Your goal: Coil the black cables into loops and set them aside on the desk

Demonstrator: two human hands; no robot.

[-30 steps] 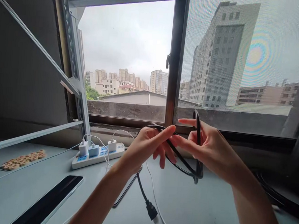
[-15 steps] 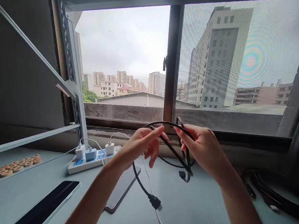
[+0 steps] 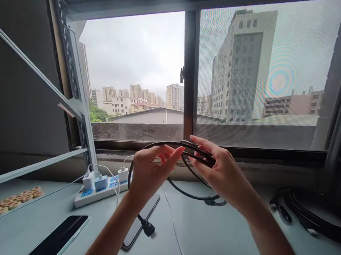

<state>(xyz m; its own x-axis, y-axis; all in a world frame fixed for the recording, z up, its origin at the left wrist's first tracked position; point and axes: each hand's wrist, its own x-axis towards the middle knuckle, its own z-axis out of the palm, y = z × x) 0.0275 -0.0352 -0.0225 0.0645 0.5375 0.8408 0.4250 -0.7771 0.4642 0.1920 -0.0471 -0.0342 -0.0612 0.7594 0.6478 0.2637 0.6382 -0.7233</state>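
Observation:
A black cable (image 3: 189, 195) is looped in the air between my two hands, above the table. My left hand (image 3: 153, 168) pinches a strand of it between thumb and fingers. Around the loop's other side, my right hand (image 3: 218, 163) has its thumb and fingers closed on several gathered strands. One black plug (image 3: 148, 229) of the cable dangles below my left wrist, over a dark phone. The other end, a dark connector (image 3: 210, 202), hangs beneath my right hand and is partly blurred.
A white power strip (image 3: 103, 192) with chargers stands at the back left. A phone (image 3: 58, 236) lies front left, and another phone (image 3: 141, 222) rests under my left arm. A white cord (image 3: 172, 216) crosses the table. Coiled black cables (image 3: 312, 217) sit at right; wooden pieces (image 3: 14, 202) lie far left.
My left hand has moved slightly left and closed on a strand. The loop is wider, and the dangling plug has swung left. My right hand now grips the strands with its fingers reaching over them.

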